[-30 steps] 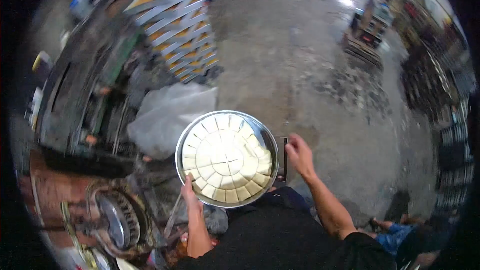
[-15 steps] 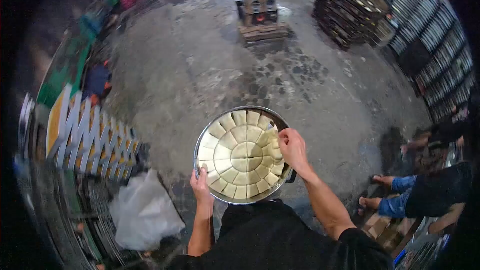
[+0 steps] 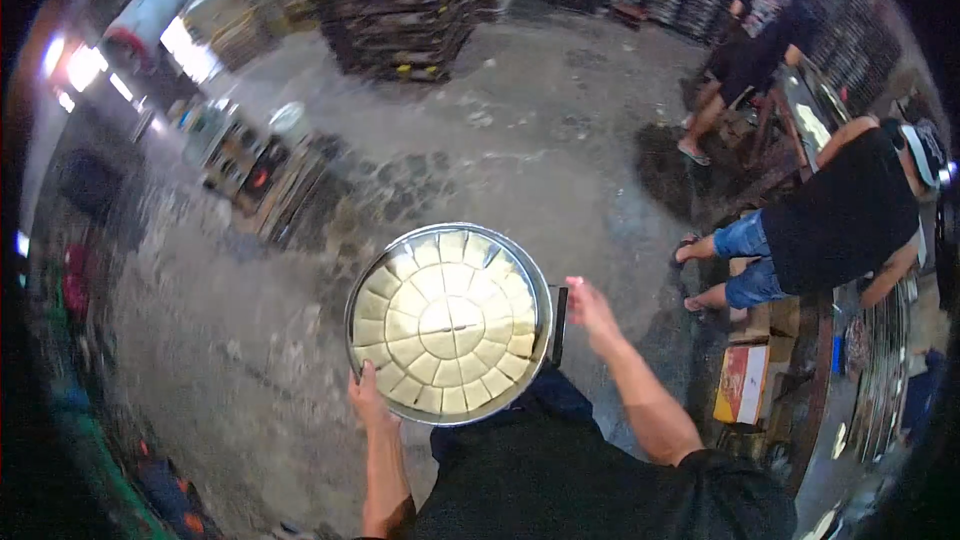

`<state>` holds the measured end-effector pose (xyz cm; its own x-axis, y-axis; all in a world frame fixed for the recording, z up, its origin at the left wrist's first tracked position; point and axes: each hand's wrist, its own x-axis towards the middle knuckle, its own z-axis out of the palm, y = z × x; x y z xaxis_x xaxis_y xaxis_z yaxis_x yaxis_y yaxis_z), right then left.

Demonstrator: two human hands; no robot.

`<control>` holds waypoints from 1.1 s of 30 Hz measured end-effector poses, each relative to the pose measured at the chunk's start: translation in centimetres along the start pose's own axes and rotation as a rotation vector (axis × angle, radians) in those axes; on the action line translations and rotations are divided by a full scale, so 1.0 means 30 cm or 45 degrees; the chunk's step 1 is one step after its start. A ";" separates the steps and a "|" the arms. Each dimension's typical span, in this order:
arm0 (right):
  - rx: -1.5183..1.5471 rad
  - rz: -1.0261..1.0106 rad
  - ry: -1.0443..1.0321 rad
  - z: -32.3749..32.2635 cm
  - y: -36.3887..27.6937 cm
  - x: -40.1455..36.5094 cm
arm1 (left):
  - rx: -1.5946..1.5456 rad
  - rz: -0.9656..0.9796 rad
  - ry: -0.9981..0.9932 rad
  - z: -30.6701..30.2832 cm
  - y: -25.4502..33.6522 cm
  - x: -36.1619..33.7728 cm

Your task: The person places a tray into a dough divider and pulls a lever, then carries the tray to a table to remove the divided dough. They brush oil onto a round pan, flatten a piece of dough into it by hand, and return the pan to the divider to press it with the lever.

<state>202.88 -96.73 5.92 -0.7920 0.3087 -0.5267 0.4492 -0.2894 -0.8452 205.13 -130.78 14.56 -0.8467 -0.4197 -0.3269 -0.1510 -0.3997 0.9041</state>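
Note:
A round metal pan [image 3: 546,340] holds pale dough cut into rings of small pieces [image 3: 450,325]. At its lower left edge, my left hand [image 3: 370,398] grips the rim, thumb on top and the other fingers hidden beneath. To the right of the pan, beside its dark handle [image 3: 559,328], is my right hand [image 3: 592,315]. It stands apart from the dough, and its fingers are partly curled and blurred, so I cannot make out whether they hold anything.
Two people in dark shirts, one near [image 3: 835,215] and one farther off [image 3: 765,25], stand at a bench [image 3: 805,120] on the right. Stacked trays [image 3: 400,15] rise at the back. A burner-like device [image 3: 240,160] sits left. An open carton [image 3: 742,383] lies low right.
The view has swung right, bringing the two people and the bench further in. My right hand has left the dough and moved outside the pan's right rim. My left hand still holds the pan.

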 end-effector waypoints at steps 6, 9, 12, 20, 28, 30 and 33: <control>0.148 -0.186 0.221 0.116 0.058 -0.041 | 0.025 0.084 -0.132 -0.057 -0.022 0.049; 0.044 -0.313 0.247 0.101 0.040 -0.051 | -0.073 0.043 -0.142 -0.038 -0.004 0.037; 0.149 -0.332 0.244 0.102 -0.011 -0.121 | -0.088 0.000 -0.244 -0.115 -0.079 0.097; 0.575 -0.240 0.188 0.083 -0.007 -0.278 | -0.193 0.030 -0.693 -0.006 -0.045 0.127; 1.115 -0.569 0.090 0.214 -0.035 -0.739 | -0.046 -0.201 -1.297 0.070 -0.071 0.350; 1.087 -0.755 0.046 0.268 -0.050 -0.839 | -0.032 -0.387 -1.387 0.110 -0.137 0.392; 1.051 -0.868 0.158 0.403 -0.117 -0.947 | 0.138 -0.586 -1.478 0.163 -0.195 0.395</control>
<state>218.83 -115.43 24.94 -0.7016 0.7124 -0.0130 -0.5253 -0.5295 -0.6661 193.48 -129.43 6.76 -0.6456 0.7274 -0.2328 -0.5461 -0.2266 0.8065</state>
